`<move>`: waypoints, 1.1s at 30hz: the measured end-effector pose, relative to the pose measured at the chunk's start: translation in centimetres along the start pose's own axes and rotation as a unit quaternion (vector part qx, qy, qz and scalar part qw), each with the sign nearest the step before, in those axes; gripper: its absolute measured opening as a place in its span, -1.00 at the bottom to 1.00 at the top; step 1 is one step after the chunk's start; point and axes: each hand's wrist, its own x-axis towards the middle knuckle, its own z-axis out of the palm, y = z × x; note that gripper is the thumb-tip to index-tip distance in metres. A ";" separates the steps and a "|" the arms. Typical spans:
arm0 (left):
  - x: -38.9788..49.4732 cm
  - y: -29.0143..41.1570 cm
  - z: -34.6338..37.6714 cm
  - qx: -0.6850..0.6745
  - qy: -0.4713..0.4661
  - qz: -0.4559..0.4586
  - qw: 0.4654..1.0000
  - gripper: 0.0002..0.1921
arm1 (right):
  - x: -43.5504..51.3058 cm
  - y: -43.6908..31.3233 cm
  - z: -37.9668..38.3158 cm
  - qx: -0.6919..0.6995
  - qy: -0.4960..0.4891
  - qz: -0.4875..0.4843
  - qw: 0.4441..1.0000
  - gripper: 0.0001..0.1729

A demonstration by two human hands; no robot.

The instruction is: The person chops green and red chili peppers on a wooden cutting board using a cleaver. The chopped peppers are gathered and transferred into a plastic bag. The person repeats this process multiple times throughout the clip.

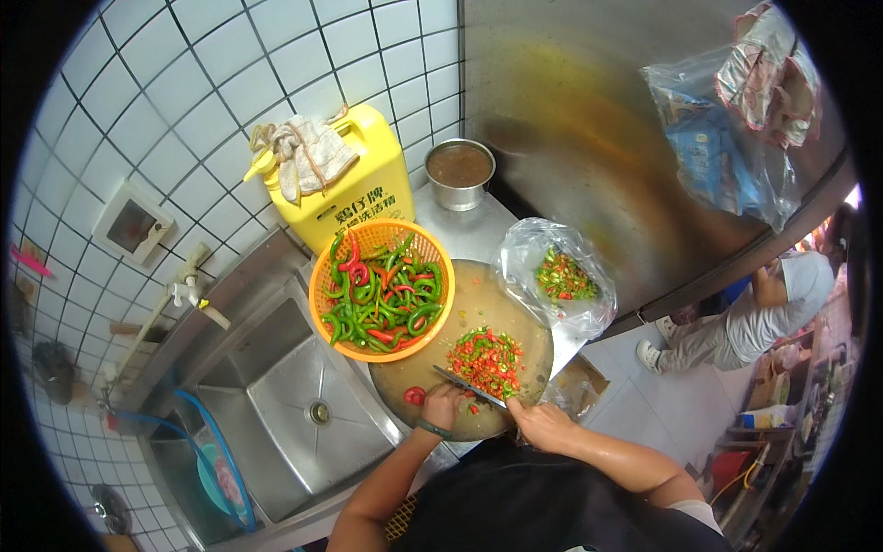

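Observation:
My right hand (541, 422) grips the handle of a kitchen knife (470, 386), its blade slanting up and left across a round chopping board (393, 379). Bunched fingers of my left hand (443, 406) rest on the board right beside the blade; what lies under them is hidden. Beyond the blade is a heap of chopped red and green chillies (486, 359). A curled red chilli (414, 395) lies left of my left hand. An orange plastic basket (316, 314) of whole chillies (386, 297) overlaps the board's far left side.
A clear plastic bag (514, 252) with chopped chillies (566, 274) lies at the board's far right. Behind stand a yellow detergent jug (372, 159) and a metal pot of brown liquid (461, 169). A steel sink (290, 407) is left. A person (752, 324) stands at right.

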 end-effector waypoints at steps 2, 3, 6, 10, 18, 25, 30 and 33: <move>-0.2 0.0 0.1 -0.007 0.000 0.001 1.000 -0.92 | 0.0 0.0 0.1 0.026 0.020 -0.016 0.999 -0.61; -0.3 0.0 0.2 0.000 -0.005 0.001 1.000 -0.92 | 0.0 0.0 0.1 0.051 0.014 -0.042 0.998 -0.61; -0.5 -0.4 0.6 0.014 0.023 -0.002 1.000 -0.92 | 0.0 -0.1 -0.1 0.024 0.044 -0.003 0.999 -0.61; -0.4 -1.1 1.4 0.039 0.017 0.025 0.999 -0.92 | 0.1 -0.1 -0.3 0.021 0.008 -0.005 1.000 -0.61; -0.8 -1.4 1.7 0.042 0.037 0.014 0.998 -0.92 | -0.2 -0.1 -0.5 0.003 -0.016 -0.004 1.000 -0.63; -0.9 -1.8 1.9 0.056 0.055 0.036 0.996 -0.94 | -0.2 -0.2 -0.8 0.016 0.023 -0.024 0.999 -0.66; -1.2 -1.7 1.9 0.034 0.034 0.013 0.999 -0.94 | 0.2 0.1 -0.8 0.039 -0.006 -0.021 0.999 -0.59; -1.0 -1.6 1.7 0.052 0.033 0.005 0.998 -0.93 | 0.4 0.5 -0.3 0.049 -0.012 -0.013 0.999 -0.56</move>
